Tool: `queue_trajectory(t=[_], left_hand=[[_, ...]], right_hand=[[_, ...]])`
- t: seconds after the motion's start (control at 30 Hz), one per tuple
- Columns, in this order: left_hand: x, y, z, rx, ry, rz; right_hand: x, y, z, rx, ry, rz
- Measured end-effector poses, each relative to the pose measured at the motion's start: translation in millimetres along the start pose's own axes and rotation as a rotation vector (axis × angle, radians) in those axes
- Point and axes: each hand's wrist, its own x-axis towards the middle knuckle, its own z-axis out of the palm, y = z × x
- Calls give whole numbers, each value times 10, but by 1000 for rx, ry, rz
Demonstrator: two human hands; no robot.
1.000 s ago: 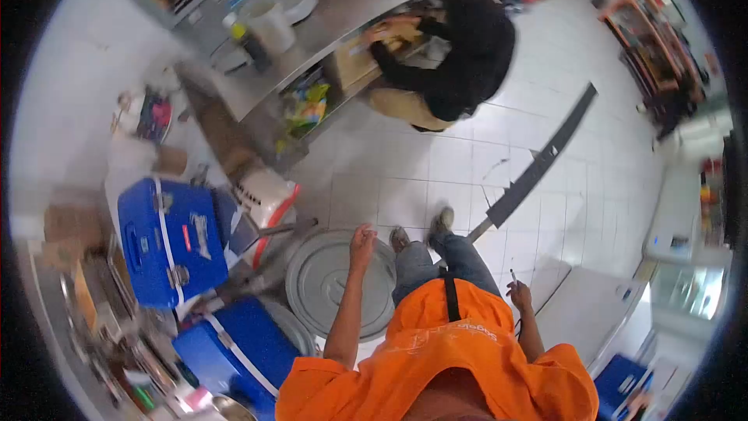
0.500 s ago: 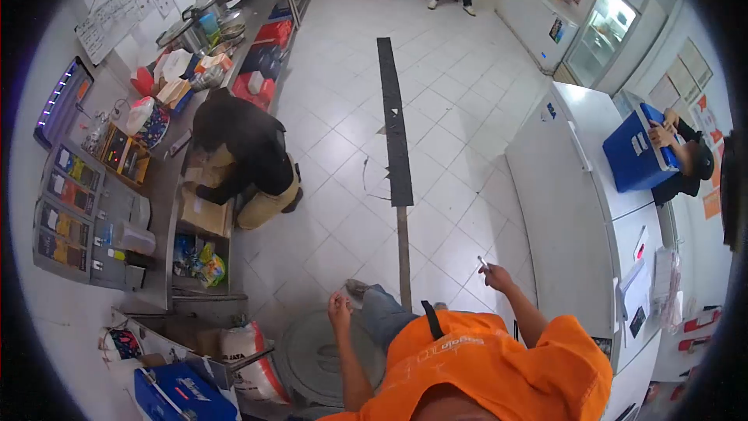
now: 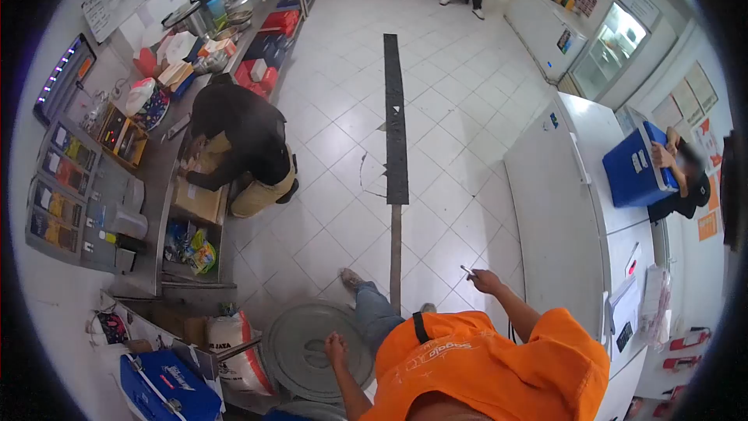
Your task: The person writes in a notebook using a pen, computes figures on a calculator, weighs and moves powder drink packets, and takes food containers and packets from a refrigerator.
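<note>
My right hand (image 3: 488, 281) is closed around a thin white stick-like thing (image 3: 468, 270), held out over the tiled floor. What exactly it is, I cannot make out at this size. My left hand (image 3: 335, 350) hangs low in front of a large round grey lid (image 3: 294, 341) with a moulded handle. Its fingers are curled together, and anything in them is too small to name. Below, my orange shirt (image 3: 483, 359) and one blue trouser leg (image 3: 375, 313) show, with a shoe stepped forward.
A person in black (image 3: 238, 129) bends over a cardboard box (image 3: 199, 201) at the cluttered steel counter. At right, another person holds a blue cooler (image 3: 633, 170) on the white chest freezer (image 3: 557, 187). A filled sack (image 3: 236, 355) and blue box (image 3: 167, 390) stand left of the lid.
My left hand has dropped lower, across the lid. The white stick-like thing in my right hand now points more to the left. The bending person's arms have shifted over the box.
</note>
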Motion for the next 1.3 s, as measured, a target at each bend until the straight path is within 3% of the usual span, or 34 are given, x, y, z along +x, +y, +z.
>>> queue_trajectory(t=[0.07,0.13,0.17,0.2,0.23,0.27,0.3,0.33,0.43,0.53,0.67,0.8,0.9,0.93,1.07,1.1,1.17,1.2,1.23,1.27,1.3], left_hand=[[328,28,-85,-85,69,42],[365,353,-26,-95,169,60],[362,572,-43,-46,185,-1],[513,552,-137,-22,178,32],[965,142,-284,140,155,249],[1063,158,-216,-143,271,153],[958,467,-278,-6,293,154],[1008,563,-302,-213,243,178],[832,1147,-454,-292,289,70],[872,1407,-666,-503,357,95],[982,1587,-826,-651,460,104],[1160,2431,-1212,-700,416,9],[2156,2483,-1171,-717,507,189],[2420,2552,-1140,-676,660,218],[3753,2416,-1587,-706,1080,172],[4035,2285,-1556,-901,1146,142],[4544,2002,-1571,-1436,1290,129],[4573,1987,-1675,-1478,1310,89],[4546,2063,-1912,-1509,1331,59],[4500,2164,-2052,-1277,1277,-97],[4623,2061,-1996,-1801,1250,30]], right_hand=[[496,-522,-162,-123,-8,-211],[1124,-1007,-178,-82,-46,-206],[1323,-1414,-280,-179,1,-411],[1626,-1753,-331,-191,-2,-480],[1857,-2105,-331,-196,-14,-540],[2070,-2482,-345,-78,-72,-462],[2240,-2858,-346,37,-106,-357],[2392,-3255,-346,40,-176,-383],[3240,-3628,113,-184,-71,-1022],[3129,-4922,228,-136,-388,-800],[3129,-6204,531,-254,-616,-746],[3475,-7082,1400,-318,-727,-979],[3549,-7800,2250,-567,-925,-1017],[3379,-8128,2485,-615,-1039,-962],[3594,-8513,3819,-732,-1362,-1330],[3934,-8369,4277,-794,-1382,-1518],[4502,-8754,5201,-919,-2043,-972],[4856,-8832,5677,-994,-2050,-936],[5005,-8949,6161,-801,-2048,-814],[5112,-9015,6659,-775,-1885,-784],[5215,-9083,7156,-737,-1726,-744]])
